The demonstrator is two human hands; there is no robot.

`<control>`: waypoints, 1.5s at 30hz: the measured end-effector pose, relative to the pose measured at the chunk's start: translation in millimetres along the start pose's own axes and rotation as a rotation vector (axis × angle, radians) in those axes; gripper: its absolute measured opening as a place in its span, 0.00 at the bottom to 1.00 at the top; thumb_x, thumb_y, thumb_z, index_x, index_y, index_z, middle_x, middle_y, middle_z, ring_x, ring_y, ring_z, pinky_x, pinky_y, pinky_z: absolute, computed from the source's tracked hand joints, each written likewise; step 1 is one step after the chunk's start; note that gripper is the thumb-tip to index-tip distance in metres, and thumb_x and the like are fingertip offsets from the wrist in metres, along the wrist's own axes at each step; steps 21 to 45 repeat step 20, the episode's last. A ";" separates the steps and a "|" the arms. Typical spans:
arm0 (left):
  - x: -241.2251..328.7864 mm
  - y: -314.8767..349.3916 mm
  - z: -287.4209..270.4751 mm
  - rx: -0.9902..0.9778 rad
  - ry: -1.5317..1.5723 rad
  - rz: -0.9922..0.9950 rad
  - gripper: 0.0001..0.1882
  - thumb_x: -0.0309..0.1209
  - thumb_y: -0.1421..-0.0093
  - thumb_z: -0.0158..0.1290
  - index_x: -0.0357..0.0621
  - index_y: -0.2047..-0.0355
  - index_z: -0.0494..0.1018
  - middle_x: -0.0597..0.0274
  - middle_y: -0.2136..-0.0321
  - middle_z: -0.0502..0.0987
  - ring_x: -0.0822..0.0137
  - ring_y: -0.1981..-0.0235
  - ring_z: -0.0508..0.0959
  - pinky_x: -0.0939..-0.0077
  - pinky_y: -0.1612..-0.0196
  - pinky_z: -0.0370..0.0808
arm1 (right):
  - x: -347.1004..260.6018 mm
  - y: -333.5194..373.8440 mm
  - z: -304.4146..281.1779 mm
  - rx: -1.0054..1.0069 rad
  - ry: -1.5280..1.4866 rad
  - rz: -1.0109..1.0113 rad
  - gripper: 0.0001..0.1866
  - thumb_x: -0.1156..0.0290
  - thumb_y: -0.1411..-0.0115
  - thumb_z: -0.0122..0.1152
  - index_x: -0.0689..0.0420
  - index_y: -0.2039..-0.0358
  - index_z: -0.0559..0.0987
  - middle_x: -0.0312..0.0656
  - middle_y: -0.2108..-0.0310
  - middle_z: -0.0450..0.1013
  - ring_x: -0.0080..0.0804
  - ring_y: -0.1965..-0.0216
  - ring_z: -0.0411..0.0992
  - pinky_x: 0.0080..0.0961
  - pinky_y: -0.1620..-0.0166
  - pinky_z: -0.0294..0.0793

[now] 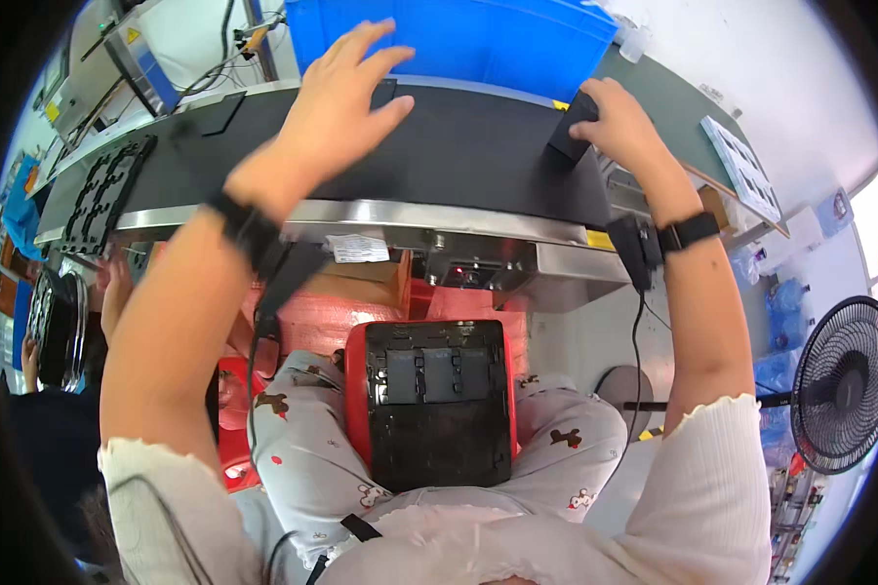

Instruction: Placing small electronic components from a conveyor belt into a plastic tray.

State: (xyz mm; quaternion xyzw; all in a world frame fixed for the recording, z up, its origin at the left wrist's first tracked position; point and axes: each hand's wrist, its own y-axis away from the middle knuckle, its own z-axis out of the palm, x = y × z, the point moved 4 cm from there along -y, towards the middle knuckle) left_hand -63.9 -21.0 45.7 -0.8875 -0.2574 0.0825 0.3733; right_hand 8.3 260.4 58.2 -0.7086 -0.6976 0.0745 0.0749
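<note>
My left hand (341, 102) is raised over the left part of a black conveyor belt (458, 146), fingers spread, holding nothing. A dark flat piece (384, 93) lies on the belt behind it, partly hidden by the fingers. Toward the belt's right end, my right hand (615, 119) grips a black rectangular block (570, 135) from above and the right side. Between my knees, a black plastic tray (439, 439) rests on something red; several dark flat pieces (439, 375) sit in its upper part. Both wrists wear black bands with small devices attached.
A large blue bin (449, 44) stands behind the belt. A black slotted tray (102, 195) lies at the belt's left end, near a thin black piece (226, 114). On the right are a white tray (741, 166) and a black fan (844, 385). Another person's hand (115, 292) shows at left.
</note>
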 end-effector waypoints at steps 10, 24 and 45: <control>-7.8 -55.5 70.9 -0.874 0.338 -0.128 0.35 0.50 0.52 0.60 0.33 0.53 0.69 0.41 0.59 0.75 0.50 0.57 0.75 0.64 0.53 0.70 | -108.1 207.1 41.0 -0.225 -1.078 -0.239 0.15 0.78 0.49 0.57 0.61 0.58 0.75 0.47 0.61 0.74 0.43 0.59 0.72 0.31 0.55 0.70; 107.3 27.1 -20.8 -0.580 0.259 -0.133 0.38 0.49 0.51 0.60 0.30 0.50 0.66 0.40 0.52 0.67 0.49 0.49 0.67 0.65 0.45 0.63 | -188.5 294.5 192.1 -0.454 -0.742 -0.265 0.18 0.73 0.51 0.61 0.55 0.57 0.77 0.46 0.52 0.67 0.47 0.49 0.64 0.34 0.52 0.67; 107.3 27.1 -20.8 -0.580 0.259 -0.133 0.38 0.49 0.51 0.60 0.30 0.50 0.66 0.40 0.52 0.67 0.49 0.49 0.67 0.65 0.45 0.63 | -188.5 294.5 192.1 -0.454 -0.742 -0.265 0.18 0.73 0.51 0.61 0.55 0.57 0.77 0.46 0.52 0.67 0.47 0.49 0.64 0.34 0.52 0.67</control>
